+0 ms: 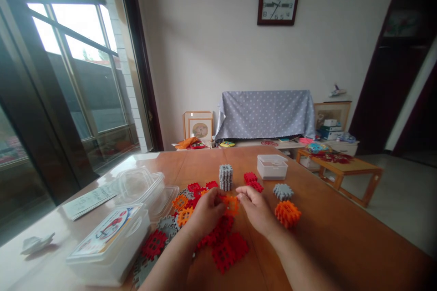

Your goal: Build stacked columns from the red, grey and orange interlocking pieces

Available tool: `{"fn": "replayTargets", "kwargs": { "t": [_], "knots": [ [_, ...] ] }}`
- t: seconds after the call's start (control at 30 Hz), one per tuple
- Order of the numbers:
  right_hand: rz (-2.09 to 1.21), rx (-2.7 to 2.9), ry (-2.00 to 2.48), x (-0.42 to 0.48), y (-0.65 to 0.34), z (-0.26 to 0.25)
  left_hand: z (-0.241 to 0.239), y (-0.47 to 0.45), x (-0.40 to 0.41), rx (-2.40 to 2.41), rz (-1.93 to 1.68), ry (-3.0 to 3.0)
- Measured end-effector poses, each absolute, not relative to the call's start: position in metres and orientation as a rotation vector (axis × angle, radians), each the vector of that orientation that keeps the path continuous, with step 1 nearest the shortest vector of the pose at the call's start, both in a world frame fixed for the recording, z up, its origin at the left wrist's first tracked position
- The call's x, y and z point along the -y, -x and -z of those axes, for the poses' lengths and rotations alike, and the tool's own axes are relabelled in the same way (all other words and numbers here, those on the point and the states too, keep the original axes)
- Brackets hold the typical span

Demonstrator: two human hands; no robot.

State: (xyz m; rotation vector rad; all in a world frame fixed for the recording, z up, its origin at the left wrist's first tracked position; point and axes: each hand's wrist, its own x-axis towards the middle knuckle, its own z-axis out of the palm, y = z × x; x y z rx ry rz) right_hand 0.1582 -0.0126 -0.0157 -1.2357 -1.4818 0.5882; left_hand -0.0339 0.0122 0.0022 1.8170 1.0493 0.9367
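Observation:
Between my hands is an orange toothed plastic building piece (231, 206), square with cut-out windows. My left hand (210, 209) pinches its left side between thumb and fingers. At its right edge, the thumb and fingertips of my right hand (254, 207) close on it. Beneath and left of my hands lies a loose spread of red pieces (224, 254), orange pieces (184, 216) and grey pieces (167, 225). A stack of grey pieces (226, 177) stands just beyond my hands. To the right are red stacks (251, 177), a grey stack (283, 191) and an orange stack (287, 213).
A lidded clear plastic box (109, 241) with a printed label stands at left, near clear containers (139, 186), a booklet (90, 200) and crumpled white paper (37, 243). A small clear box (272, 167) is at the back right of the wooden table (327, 241).

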Motion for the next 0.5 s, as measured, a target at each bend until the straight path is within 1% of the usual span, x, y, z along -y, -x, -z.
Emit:
{"fn": "replayTargets", "kwargs": {
  "t": [0.17, 0.27, 0.37, 0.47, 0.5],
  "knots": [
    [-0.312, 1.335, 1.231, 0.024, -0.162, -0.014, 0.0, 0.039, -0.019, -1.086, -0.994, -1.869],
    [-0.265, 1.293, 1.284, 0.028, -0.182, -0.031, 0.002, 0.041, -0.021, -1.105, -0.993, -1.918],
    [-0.188, 1.269, 1.438, 0.03, -0.221, -0.038, 0.002, 0.042, -0.021, -1.111, -0.984, -1.963],
    [-0.08, 1.34, 1.769, 0.035, -0.263, -0.035, -0.002, 0.041, -0.02, -1.114, -0.983, -1.995],
    [-0.089, 1.353, 1.833, 0.038, -0.274, -0.033, -0.004, 0.04, -0.019, -1.122, -0.983, -2.006]
  ]
}}
